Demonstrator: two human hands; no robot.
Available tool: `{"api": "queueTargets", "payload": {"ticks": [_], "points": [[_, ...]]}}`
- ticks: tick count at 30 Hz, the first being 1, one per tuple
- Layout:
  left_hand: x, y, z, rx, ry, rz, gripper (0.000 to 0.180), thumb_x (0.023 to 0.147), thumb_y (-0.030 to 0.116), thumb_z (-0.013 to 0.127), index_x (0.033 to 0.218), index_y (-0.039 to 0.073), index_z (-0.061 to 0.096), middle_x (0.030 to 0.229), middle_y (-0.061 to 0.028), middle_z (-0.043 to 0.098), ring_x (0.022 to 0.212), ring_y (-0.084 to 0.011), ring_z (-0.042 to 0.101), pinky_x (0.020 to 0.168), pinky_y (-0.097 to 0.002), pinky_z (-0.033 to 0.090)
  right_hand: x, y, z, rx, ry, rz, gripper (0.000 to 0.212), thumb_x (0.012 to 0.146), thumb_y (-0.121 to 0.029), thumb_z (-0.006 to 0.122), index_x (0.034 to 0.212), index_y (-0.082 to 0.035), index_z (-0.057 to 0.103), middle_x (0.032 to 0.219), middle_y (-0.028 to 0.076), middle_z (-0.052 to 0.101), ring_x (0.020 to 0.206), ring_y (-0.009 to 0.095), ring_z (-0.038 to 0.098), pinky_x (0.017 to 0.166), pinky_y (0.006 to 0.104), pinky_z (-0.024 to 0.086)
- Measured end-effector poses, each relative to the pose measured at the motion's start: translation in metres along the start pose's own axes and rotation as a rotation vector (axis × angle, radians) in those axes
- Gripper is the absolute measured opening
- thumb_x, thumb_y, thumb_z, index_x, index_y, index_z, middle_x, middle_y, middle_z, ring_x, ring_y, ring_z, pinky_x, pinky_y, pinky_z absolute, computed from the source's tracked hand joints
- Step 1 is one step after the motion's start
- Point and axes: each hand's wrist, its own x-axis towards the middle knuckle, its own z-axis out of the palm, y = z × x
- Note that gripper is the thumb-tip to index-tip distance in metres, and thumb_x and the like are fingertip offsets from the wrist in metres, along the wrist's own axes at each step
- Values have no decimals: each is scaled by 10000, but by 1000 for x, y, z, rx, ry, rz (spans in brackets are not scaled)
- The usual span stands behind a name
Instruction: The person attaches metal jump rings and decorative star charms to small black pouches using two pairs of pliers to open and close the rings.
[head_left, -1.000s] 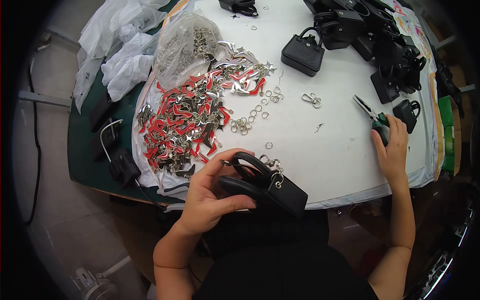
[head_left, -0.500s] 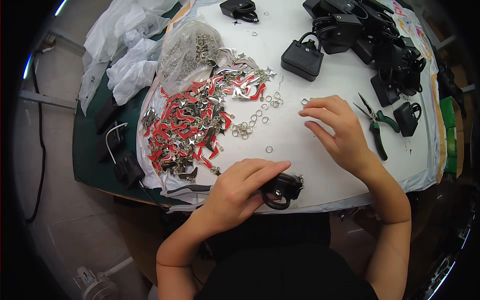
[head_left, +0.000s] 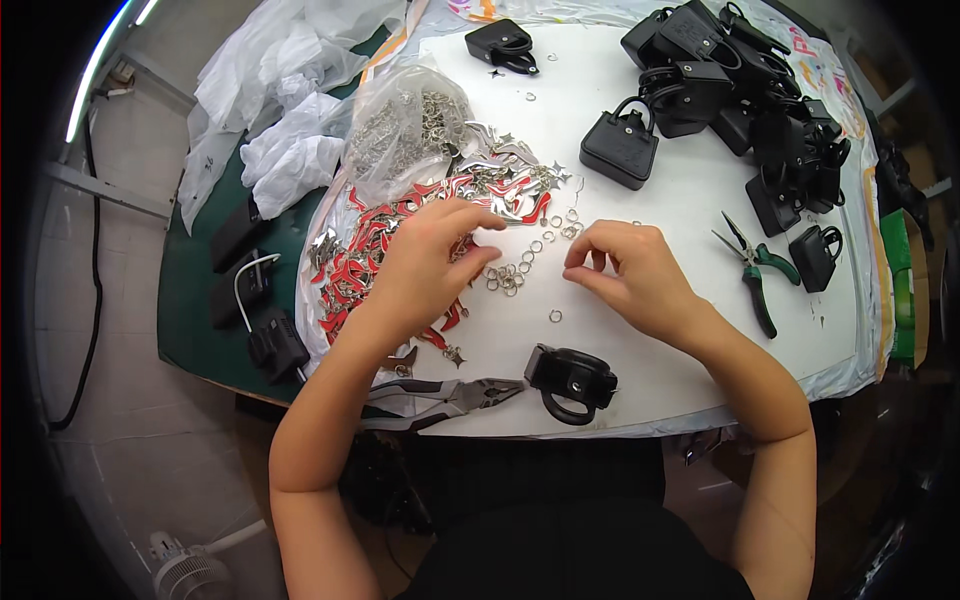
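Note:
My left hand (head_left: 425,265) hovers over a pile of red and silver high-heel-shoe charms (head_left: 350,285), its thumb and forefinger apart with nothing visible between them. To its right, my right hand (head_left: 635,275) is closed in a pinch above the white table; whatever its fingertips hold is too small to make out. Between the hands lies a cluster of silver jump rings (head_left: 508,279), with a single ring (head_left: 555,316) nearer me. A small black handbag (head_left: 572,384) rests by the front edge, its loop handle toward me. Grey-handled pliers (head_left: 455,400) lie left of it, jaws almost touching it.
Several black mini bags (head_left: 690,90) are heaped at the far right, with another bag (head_left: 620,148) nearer. Green-handled needle-nose pliers (head_left: 755,265) lie on the right. A clear plastic bag of metal rings (head_left: 405,130) stands behind the charms. Black adapters (head_left: 275,340) sit at left.
My left hand has let go of the small black bag and moved up over the charms. My right hand has come lower and left, its fingers closing. The grey pliers are now uncovered.

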Motion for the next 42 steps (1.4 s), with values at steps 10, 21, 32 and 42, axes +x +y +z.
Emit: {"api": "queueTargets", "payload": {"ticks": [10,21,32,42], "points": [[47,-14,14,768,-61,204,181,778,141,743,920,35,706,998,-100,663,932,-285,643,812,-391,522,-23,12,-18,804,-121,456,200,849,-100,761,1013,10,727,879,37,706,717,70,610,644,211,481],[39,-21,4,763,-19,438,149,751,94,753,861,18,687,1039,-63,684,933,-252,658,777,-363,540,-26,9,-11,842,-21,382,161,886,-101,724,999,12,739,880,68,720,809,93,648,740,237,529],[37,8,2,-571,249,-125,119,1022,87,516,1065,-12,568,1000,-163,713,892,-193,703,823,-326,578,-29,1,-9,976,134,333,135,896,-68,711,998,19,730,898,88,727,765,106,667,712,253,557],[18,52,14,-835,99,-156,122,1044,131,475,1083,18,502,996,-204,712,918,-264,728,814,-369,603,-35,-3,-8,935,197,221,140,885,-41,724,1010,21,716,911,65,715,816,94,659,721,241,545]]}}
